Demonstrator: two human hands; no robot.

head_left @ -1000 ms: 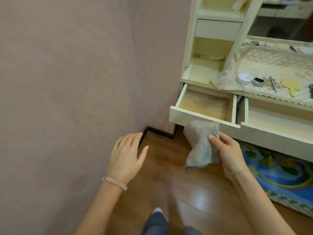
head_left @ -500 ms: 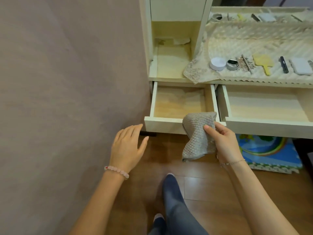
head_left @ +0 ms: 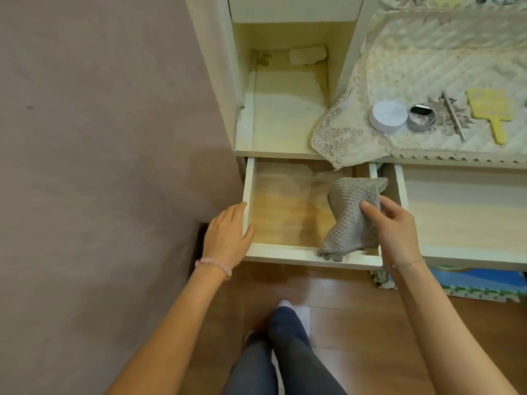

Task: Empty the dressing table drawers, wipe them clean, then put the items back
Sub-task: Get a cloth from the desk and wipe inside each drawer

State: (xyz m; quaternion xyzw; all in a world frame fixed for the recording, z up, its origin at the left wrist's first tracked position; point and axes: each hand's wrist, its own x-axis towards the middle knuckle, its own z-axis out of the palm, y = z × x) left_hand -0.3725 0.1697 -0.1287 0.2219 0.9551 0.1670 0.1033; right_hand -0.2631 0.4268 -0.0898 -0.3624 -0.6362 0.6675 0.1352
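Two cream drawers of the dressing table stand pulled out. The left drawer [head_left: 247, 195] shows a bare wood-grain bottom, and my left hand [head_left: 226, 238] grips its left wall near the front corner. My right hand [head_left: 395, 232] holds a grey waffle-weave cloth [head_left: 349, 220] that hangs over the right front part of this drawer. The right drawer [head_left: 467, 256] is also bare inside. On the tabletop's lace cover [head_left: 399, 67] lie a white round jar [head_left: 388, 116], a small metal tin [head_left: 422, 116], a thin metal stick [head_left: 454, 116] and a yellow hand mirror [head_left: 489, 108].
A mauve wall [head_left: 99, 166] runs close along the left side of the table. An open shelf niche [head_left: 285, 109] above the left drawer holds a pale crumpled scrap [head_left: 308, 55]. A colourful foam mat [head_left: 479, 283] lies on the wooden floor under the right drawer. My legs are below.
I have stepped closer to the drawers. My left hand moved from the air onto the left drawer's side wall. My right hand carried the cloth up and over the left drawer.
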